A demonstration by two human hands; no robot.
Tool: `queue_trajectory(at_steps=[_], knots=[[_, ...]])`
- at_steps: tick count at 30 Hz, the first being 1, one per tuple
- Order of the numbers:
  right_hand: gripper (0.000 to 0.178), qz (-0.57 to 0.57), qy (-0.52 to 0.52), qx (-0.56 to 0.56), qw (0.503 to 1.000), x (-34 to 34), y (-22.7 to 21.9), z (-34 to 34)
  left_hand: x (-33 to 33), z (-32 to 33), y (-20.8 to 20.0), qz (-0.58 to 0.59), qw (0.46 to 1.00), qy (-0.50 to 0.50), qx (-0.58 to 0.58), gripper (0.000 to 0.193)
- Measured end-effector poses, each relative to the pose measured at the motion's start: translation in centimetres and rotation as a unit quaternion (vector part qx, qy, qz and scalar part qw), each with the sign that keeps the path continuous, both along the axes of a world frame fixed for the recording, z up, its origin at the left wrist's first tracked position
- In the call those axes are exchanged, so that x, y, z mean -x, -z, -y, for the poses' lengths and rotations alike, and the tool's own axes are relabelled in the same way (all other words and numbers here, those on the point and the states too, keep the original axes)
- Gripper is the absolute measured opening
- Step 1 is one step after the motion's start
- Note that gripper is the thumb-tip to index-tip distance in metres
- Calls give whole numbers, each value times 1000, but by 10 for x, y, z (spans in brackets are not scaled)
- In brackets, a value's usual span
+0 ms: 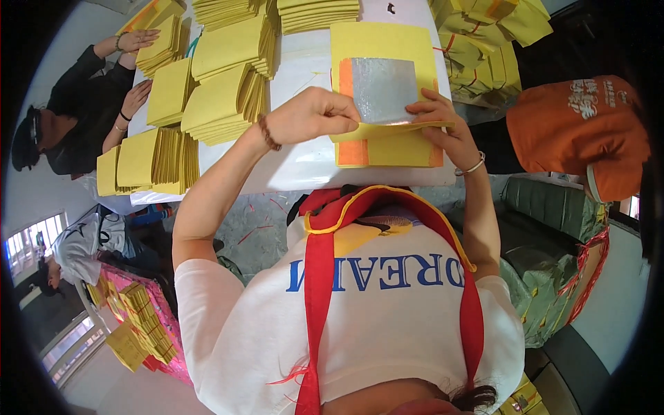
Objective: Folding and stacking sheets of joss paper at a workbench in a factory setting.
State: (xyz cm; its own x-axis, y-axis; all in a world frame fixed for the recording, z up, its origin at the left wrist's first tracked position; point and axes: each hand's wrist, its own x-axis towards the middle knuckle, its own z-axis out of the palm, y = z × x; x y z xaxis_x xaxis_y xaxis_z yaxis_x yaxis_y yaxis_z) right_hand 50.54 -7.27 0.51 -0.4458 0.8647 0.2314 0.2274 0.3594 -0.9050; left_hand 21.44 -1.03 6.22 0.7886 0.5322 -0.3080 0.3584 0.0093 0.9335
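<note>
Head view, noted from a spot by the table (297, 169). Landmark: the silver square (386, 90).

Left hand (311, 117): fingertips pinched together on the edge of a yellow paper flap (393, 130), at the square's near-left corner. Right hand (456, 140): fingers a little apart, touching the flap at the square's near-right corner; cannot tell whether the thumb clamps it. Flap stands raised along the square's near side.

Under the square: a yellow sheet (370, 40); an orange strip (345, 77) runs along the square's left side. Brown bracelet (268, 133) on the left wrist, pale bangle (472, 164) on the right.

Left of the square: folded yellow stacks (225, 100); past these, a co-worker in black (76, 114), hands on the stacks. Right of the square, off the table: tied yellow bundles (484, 72), and a person in an orange top (574, 131).
</note>
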Motion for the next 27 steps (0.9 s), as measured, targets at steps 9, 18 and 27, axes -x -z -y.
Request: queue_trajectory(at_steps=[9, 18, 27], knots=[[22, -34, 24, 2, 999, 8, -2, 3, 3, 17, 33, -42, 830, -24, -556, 42], [26, 223, 118, -266, 930, 3, -35, 29, 4, 59, 8, -20, 739, -23, -673, 30], [30, 99, 215, 131, 963, 17, -28, 39, -3, 47, 19, -42, 951, -170, -253, 23]])
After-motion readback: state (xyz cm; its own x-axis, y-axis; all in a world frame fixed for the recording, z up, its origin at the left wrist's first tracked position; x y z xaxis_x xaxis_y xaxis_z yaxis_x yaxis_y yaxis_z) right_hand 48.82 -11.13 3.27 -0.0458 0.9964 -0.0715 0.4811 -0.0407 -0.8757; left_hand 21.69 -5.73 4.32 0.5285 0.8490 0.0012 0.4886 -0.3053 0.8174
